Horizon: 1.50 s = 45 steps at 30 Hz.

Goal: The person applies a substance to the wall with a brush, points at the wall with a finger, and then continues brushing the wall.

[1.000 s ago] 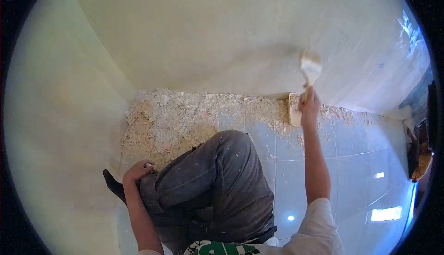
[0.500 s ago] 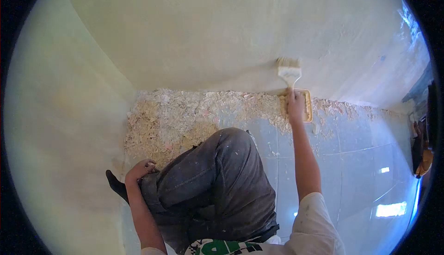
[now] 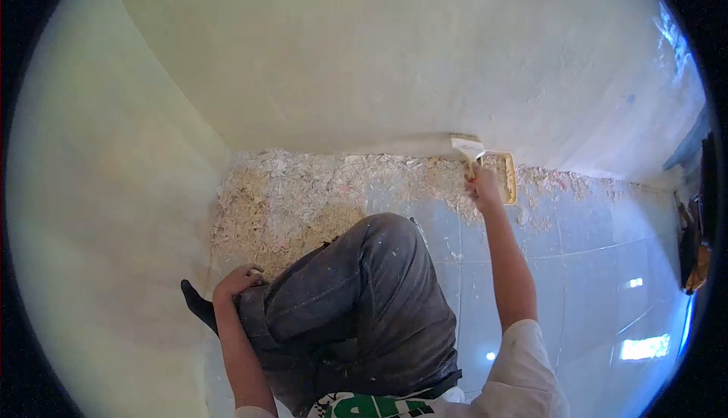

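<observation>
My right hand (image 3: 482, 186) is closed around the handle of a wide paintbrush (image 3: 467, 146). The brush head is low against the wall (image 3: 341, 61), close to where the wall meets the floor. Just right of the hand, a yellowish paint tray (image 3: 510, 179) lies on the floor along the wall base. My left hand (image 3: 241, 280) rests on the lower trouser leg of my folded leg (image 3: 341, 289), its fingers loosely apart and partly bent, with nothing visible in them.
Paint scrapings (image 3: 296, 190) cover the floor along the wall and in the left corner. Pale bluish tiles (image 3: 508, 266) lie to the right. My dark-socked foot (image 3: 197, 300) is beside the left wall. Dark and brown items (image 3: 694, 243) stand at the far right.
My right hand has brought the paintbrush down the wall, from well above the tray to near the floor, with its head tilting left. The left hand stays on the leg.
</observation>
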Available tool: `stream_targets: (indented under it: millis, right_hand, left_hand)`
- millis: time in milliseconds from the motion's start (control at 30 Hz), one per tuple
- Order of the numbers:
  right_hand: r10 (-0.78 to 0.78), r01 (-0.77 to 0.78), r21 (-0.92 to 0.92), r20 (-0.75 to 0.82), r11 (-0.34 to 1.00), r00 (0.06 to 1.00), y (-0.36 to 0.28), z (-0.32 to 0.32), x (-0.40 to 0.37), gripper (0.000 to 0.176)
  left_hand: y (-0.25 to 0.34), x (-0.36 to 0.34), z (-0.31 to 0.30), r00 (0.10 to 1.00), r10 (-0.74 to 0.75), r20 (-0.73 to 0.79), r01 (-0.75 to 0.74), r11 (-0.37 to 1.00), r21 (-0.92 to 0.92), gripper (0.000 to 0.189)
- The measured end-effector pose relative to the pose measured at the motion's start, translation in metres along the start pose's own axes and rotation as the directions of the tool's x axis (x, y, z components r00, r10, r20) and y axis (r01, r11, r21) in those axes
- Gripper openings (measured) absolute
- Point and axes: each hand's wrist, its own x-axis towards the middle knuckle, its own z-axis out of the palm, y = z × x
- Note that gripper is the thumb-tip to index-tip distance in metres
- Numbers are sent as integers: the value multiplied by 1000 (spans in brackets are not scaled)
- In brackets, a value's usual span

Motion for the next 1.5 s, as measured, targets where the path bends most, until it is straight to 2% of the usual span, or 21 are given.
stream_targets:
  millis: [100,167,233,300,400,467,500,567,600,700,800,900,933,967,1033,1100,1300,1367,1433,1467,1500]
  right_hand:
    - [-82,85,-109,30,990,996,-40,9,-13,25]
    - [-130,136,-188,43,973,991,-69,13,-21,27]
    - [-178,186,-16,215,982,960,-93,11,-22,31]
    - [-267,277,-20,202,961,942,-116,22,-35,32]
    - [-515,522,-13,149,853,844,-154,47,-71,34]
    - [-673,670,84,163,738,721,-176,59,-81,34]
    - [-672,669,87,183,738,718,-188,64,-86,34]
    - [-775,768,104,91,632,625,-204,78,-93,34]
    - [-776,768,110,115,631,621,-204,87,-94,34]
    - [-712,685,255,16,682,702,-188,118,-96,32]
    - [-646,572,350,144,742,750,-152,157,-100,32]
    - [-622,522,355,289,775,728,-133,206,-112,31]
    - [-622,513,372,292,774,727,-128,225,-112,31]
    - [-640,542,353,298,763,708,-125,245,-109,30]
    - [-654,563,336,313,755,689,-113,283,-98,29]
    - [-580,550,185,281,815,765,-83,314,-76,35]
    - [-149,89,147,471,985,869,59,349,-41,38]
    - [-30,-5,60,570,998,821,72,355,-51,33]
    - [144,-206,46,569,978,809,68,364,-73,26]
    - [144,-206,48,560,977,816,75,366,-66,26]
    - [264,-401,78,638,913,724,76,370,-64,23]
  left_hand:
    - [-7,3,2,1000,-19,21,20,998,-66,34]
    - [16,-9,-1,999,33,-21,-31,997,77,35]
    - [-3,4,-1,998,60,-28,-57,992,117,35]
    - [-22,15,3,996,79,-51,-71,987,142,35]
    - [-29,14,3,998,52,-40,-50,998,41,36]
    - [-18,8,3,998,59,-6,-59,997,-57,36]
    - [-17,7,3,999,51,-17,-52,996,-73,36]
    - [-19,6,3,987,128,-101,-116,987,114,37]
    - [-16,4,2,986,119,-116,-109,990,95,37]
    - [0,-2,-3,994,52,-97,-44,996,78,38]
    - [14,-2,0,998,-51,-30,52,998,26,39]
    - [2,6,-1,998,-52,-40,54,996,68,38]
    - [-14,17,7,998,42,-38,-38,994,105,40]
    - [-25,20,8,991,133,-27,-128,982,142,41]
    - [-19,13,3,996,87,-6,-86,991,100,40]
    - [-13,10,5,998,50,24,-51,998,45,39]
    - [-18,20,4,999,11,33,-14,996,93,38]
    - [-1,18,-5,998,-18,52,14,997,74,38]
    - [6,23,-8,998,-36,47,35,999,34,38]
    - [7,26,-9,997,-66,33,66,998,-10,38]
    - [6,29,-10,997,-65,42,66,998,-4,38]
